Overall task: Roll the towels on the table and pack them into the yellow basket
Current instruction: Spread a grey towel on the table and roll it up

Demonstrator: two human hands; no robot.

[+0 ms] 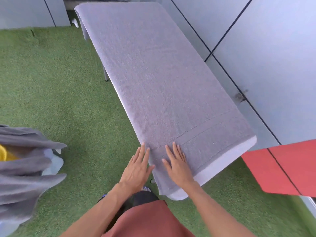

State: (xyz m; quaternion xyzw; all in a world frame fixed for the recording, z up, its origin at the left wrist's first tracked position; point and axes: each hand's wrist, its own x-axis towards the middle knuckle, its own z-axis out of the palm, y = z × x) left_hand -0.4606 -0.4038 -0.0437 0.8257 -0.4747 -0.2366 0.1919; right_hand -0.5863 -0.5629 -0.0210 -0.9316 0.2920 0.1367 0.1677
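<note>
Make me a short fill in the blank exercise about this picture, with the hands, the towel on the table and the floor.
1. The large grey terry towel lies spread ____ over the long narrow table, not rolled.
2. The right hand rests with ____ fingers on the towel's near end.
3. The left hand is at the towel's near ____ corner.
4. The floor is covered in ____ artificial turf.

Missing words: flat; straight; left; green
</note>
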